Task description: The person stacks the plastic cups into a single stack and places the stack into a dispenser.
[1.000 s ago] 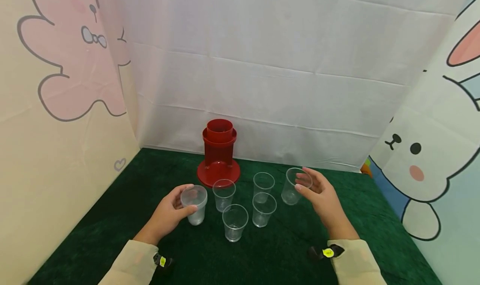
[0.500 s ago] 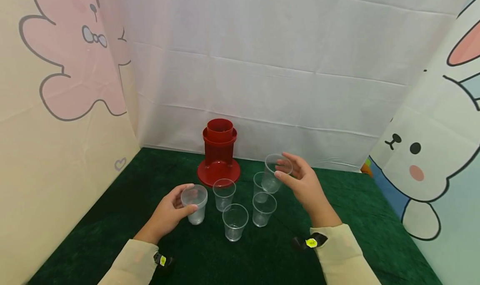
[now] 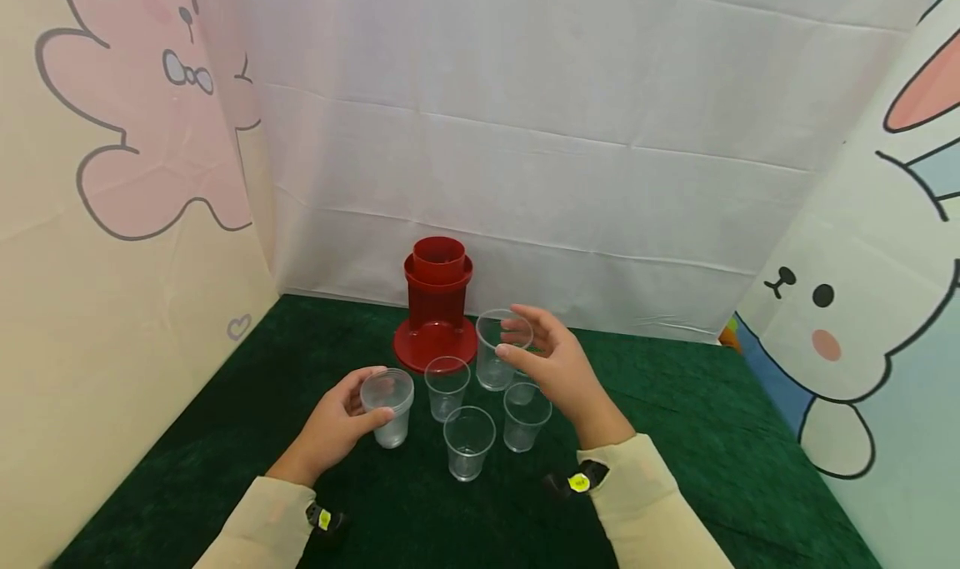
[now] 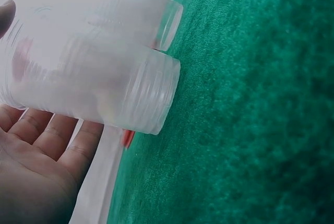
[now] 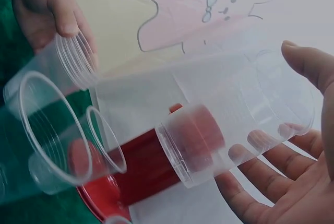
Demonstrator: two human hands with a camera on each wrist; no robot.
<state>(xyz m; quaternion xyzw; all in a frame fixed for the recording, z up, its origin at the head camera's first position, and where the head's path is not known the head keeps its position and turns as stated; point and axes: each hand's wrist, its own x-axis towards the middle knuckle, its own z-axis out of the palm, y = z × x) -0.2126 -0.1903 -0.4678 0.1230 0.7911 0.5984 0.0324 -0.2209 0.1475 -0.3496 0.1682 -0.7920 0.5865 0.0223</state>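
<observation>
My left hand (image 3: 333,431) holds a stack of nested clear plastic cups (image 3: 392,429), thumb on the near side and fingers on the far side. In the left wrist view the stack (image 4: 99,85) lies across the fingers, its base close to the green cloth. My right hand (image 3: 558,369) grips a single clear plastic cup (image 3: 491,365) near its rim, to the right of the red stand. Seen from the right wrist, that cup (image 5: 245,104) spans thumb to fingers, with red showing through it. Another cup standing at the back is mostly hidden by this hand and cup.
Three clear cups stand upright between the hands: one behind (image 3: 447,390), one in front (image 3: 468,448) and one at right (image 3: 525,419). A red stepped stand (image 3: 437,302) with a round base is at the back. Green cloth (image 3: 712,436) covers the table; white fabric hangs behind.
My right hand has lifted the cup from the right side and carried it left, past the back cup towards the red stand. My left hand and its stack have stayed in place.
</observation>
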